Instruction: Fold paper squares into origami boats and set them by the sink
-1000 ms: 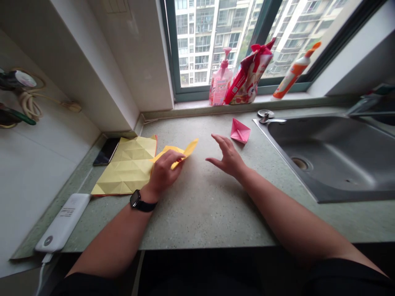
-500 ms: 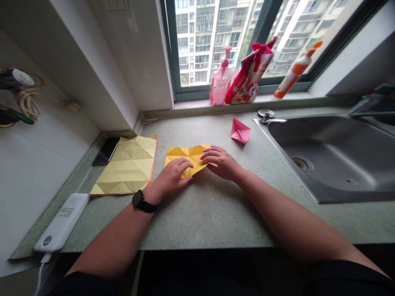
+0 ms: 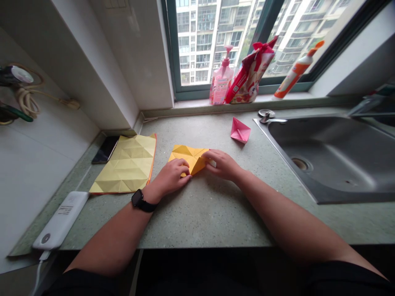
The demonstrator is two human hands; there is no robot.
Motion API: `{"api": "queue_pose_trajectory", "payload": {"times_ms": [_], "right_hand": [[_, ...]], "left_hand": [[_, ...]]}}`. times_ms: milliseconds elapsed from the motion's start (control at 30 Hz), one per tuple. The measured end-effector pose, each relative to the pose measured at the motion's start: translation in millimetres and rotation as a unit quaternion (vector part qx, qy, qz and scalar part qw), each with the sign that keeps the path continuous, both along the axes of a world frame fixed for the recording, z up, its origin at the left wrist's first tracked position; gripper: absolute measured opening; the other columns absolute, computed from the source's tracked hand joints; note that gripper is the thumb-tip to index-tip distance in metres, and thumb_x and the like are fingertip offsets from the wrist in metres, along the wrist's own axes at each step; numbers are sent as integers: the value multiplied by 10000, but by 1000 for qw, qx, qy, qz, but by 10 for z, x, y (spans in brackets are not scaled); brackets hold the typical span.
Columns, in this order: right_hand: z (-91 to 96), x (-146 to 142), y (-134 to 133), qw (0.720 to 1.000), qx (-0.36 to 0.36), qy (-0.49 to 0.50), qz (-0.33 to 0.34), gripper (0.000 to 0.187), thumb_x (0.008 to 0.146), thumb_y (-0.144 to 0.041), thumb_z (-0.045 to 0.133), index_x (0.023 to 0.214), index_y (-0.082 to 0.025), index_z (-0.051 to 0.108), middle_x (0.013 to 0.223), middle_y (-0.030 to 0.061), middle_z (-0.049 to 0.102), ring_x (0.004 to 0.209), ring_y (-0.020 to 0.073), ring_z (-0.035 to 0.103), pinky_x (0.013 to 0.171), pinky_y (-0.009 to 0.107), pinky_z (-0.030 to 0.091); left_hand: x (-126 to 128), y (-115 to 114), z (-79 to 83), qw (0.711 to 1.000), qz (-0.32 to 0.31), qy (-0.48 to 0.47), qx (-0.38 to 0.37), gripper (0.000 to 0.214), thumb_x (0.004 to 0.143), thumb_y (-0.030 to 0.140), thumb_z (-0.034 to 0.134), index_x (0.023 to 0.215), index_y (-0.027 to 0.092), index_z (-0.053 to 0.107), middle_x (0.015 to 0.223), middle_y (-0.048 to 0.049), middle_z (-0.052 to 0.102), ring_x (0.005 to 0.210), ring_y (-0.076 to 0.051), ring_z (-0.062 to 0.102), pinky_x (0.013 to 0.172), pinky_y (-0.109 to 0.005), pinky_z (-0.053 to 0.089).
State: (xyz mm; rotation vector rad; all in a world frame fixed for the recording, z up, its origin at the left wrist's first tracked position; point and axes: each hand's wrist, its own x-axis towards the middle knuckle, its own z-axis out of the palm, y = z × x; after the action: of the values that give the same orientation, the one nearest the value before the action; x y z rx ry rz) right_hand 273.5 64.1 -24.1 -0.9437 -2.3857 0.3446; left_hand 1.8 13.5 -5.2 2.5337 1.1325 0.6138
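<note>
Head view: a folded golden-yellow origami paper (image 3: 188, 158) lay flat on the speckled grey-green stone countertop (image 3: 203, 218), at centre frame, between both hands. The left hand (image 3: 169, 177), wearing a black wristwatch (image 3: 142, 201), lay over the paper's lower left part. The right hand (image 3: 222, 165) touched its right corner. Grip noted: neither hand was clenched into a fist, and both sets of fingers were on the paper; whether they pinched it or only pressed it could not be told.

Left of the left hand lay a creased pale-yellow paper sheet (image 3: 123, 164) with an orange edge, with a black smartphone (image 3: 105, 149) just beyond it. A white power bank (image 3: 60, 220) lay at lower left. Upper right of the right hand sat a small folded pink paper figure (image 3: 240, 130), near the stainless-steel sink (image 3: 285, 162). On the windowsill stood a pink pump bottle (image 3: 221, 78), a red-and-pink bag (image 3: 249, 74) and an orange-and-white bottle (image 3: 296, 72).
</note>
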Motion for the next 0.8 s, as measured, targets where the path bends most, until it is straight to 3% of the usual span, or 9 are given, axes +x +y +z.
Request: {"api": "queue_pose_trajectory", "payload": {"times_ms": [133,233,400,600,733,800], "right_hand": [[-40,-4,-6,999,6,25,-40,358,954,-204,611,1302,-251,684,1215,99,806,1083,282,754,1010,459,571],[-103,4,35,998,1,21,-63,375,957,-213,626,1326,-258,673,1262,99,805,1116,285,760,1043,474,567],[-204,-16,138,996,-14,6,-89,298,938,-188,660,1226,-255,697,1214,89,807,1088,286,752,1025,475,569],[-206,-38,170,997,4,-8,-75,118,929,-180,700,993,-267,747,1168,86,746,1097,293,685,1000,465,560],[-192,-20,130,995,26,-45,-80,16,948,-254,754,944,-267,761,1177,101,717,1123,317,665,1038,516,532],[-194,-15,91,994,16,-65,-92,98,921,-328,810,977,-271,753,1203,111,700,1149,338,653,1050,540,528]], "left_hand": [[53,-19,-18,999,-22,-10,-34,80,984,232,708,909,215,731,1092,-79,734,1023,-248,695,974,-415,593],[60,-38,-33,999,-2,-18,-44,94,973,243,733,1061,216,720,1099,-79,744,1041,-263,704,975,-427,606],[46,-31,-62,999,-19,-25,-35,288,1017,227,687,1294,262,756,1296,-96,717,1188,-270,705,1079,-447,598],[92,-31,-145,1000,-28,-2,0,251,1051,245,672,1220,314,844,1487,-113,638,1302,-305,670,1142,-518,575],[86,-32,-153,999,-45,20,6,251,1070,270,656,1225,313,848,1499,-112,666,1346,-314,645,1171,-533,551],[72,-27,-133,998,-60,31,1,257,1088,290,633,1227,314,848,1453,-101,705,1299,-299,666,1157,-520,557]]}}
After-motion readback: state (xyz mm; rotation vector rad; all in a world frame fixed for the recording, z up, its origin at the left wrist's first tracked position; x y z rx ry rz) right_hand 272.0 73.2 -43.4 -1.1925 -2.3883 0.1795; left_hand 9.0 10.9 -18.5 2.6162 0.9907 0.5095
